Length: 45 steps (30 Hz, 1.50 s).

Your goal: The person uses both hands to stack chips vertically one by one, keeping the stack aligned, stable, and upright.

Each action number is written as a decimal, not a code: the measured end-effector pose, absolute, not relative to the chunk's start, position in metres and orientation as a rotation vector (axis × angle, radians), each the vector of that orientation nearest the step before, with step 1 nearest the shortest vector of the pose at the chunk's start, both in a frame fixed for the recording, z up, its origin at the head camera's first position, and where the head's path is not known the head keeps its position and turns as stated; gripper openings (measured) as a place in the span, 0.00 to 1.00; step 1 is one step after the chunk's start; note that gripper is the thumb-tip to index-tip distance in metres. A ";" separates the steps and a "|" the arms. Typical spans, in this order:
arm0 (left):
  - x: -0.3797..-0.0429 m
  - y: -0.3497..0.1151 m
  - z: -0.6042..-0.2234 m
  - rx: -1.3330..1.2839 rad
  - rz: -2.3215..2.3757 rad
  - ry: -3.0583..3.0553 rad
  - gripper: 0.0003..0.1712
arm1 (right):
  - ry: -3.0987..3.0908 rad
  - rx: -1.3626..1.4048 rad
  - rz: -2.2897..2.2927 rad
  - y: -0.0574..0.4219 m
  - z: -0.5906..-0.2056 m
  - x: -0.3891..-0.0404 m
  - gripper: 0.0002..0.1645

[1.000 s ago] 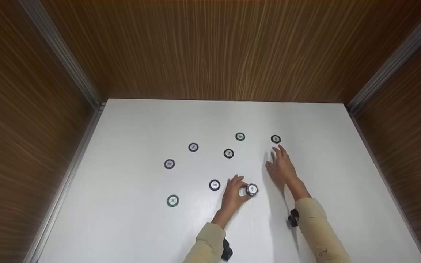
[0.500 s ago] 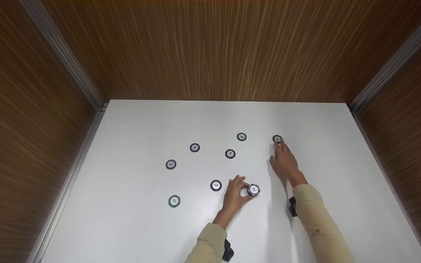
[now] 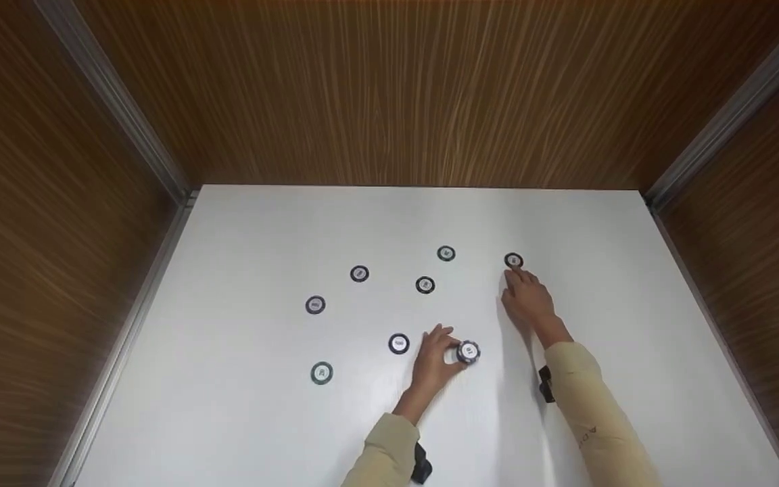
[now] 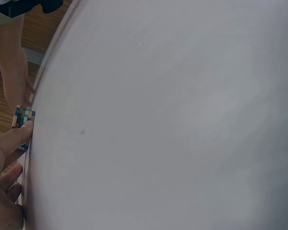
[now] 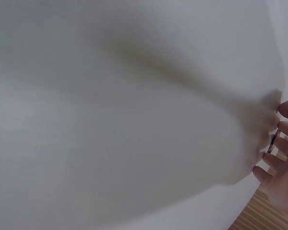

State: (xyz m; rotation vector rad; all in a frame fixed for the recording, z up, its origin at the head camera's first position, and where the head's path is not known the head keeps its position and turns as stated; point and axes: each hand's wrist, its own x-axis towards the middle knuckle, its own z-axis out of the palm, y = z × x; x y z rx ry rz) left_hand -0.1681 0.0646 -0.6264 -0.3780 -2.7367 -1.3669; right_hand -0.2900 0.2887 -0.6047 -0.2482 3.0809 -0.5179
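My left hand (image 3: 432, 365) pinches a short stack of poker chips (image 3: 468, 352) between thumb and fingers; the top chip has a white centre. In the left wrist view the stack (image 4: 24, 117) shows its patterned edge beside the thumb. At the far right of the chips, my right hand (image 3: 528, 297) touches the near edge of a black poker chip (image 3: 513, 259) with its fingertips. That chip lies flat on the table. In the right wrist view the fingers (image 5: 273, 160) point down at the table, the thumb apart from them, and a thin chip edge (image 5: 272, 141) shows between them.
Several single poker chips lie flat on the white table (image 3: 241, 419): a green one (image 3: 322, 373), a dark one (image 3: 399, 343), purple ones (image 3: 316, 305) at left, a black one (image 3: 425, 285) and a green one (image 3: 446, 253). Brown wood-grain panels (image 3: 389, 95) stand around the back and sides.
My right hand has reached forward to the black chip, covered part of it, then drawn back slightly to its near edge. My left hand keeps hold of the stack in place.
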 end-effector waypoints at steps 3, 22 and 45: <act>-0.169 0.064 -0.626 -0.374 -1.367 -2.739 0.20 | 3.150 -0.244 -0.576 0.287 -0.604 -0.289 0.25; -0.167 0.064 -0.626 -0.370 -1.379 -2.727 0.19 | 3.125 -0.250 -0.482 0.287 -0.609 -0.290 0.27; -0.167 0.065 -0.625 -0.392 -1.380 -2.709 0.20 | 3.250 -0.319 -0.596 0.285 -0.605 -0.288 0.16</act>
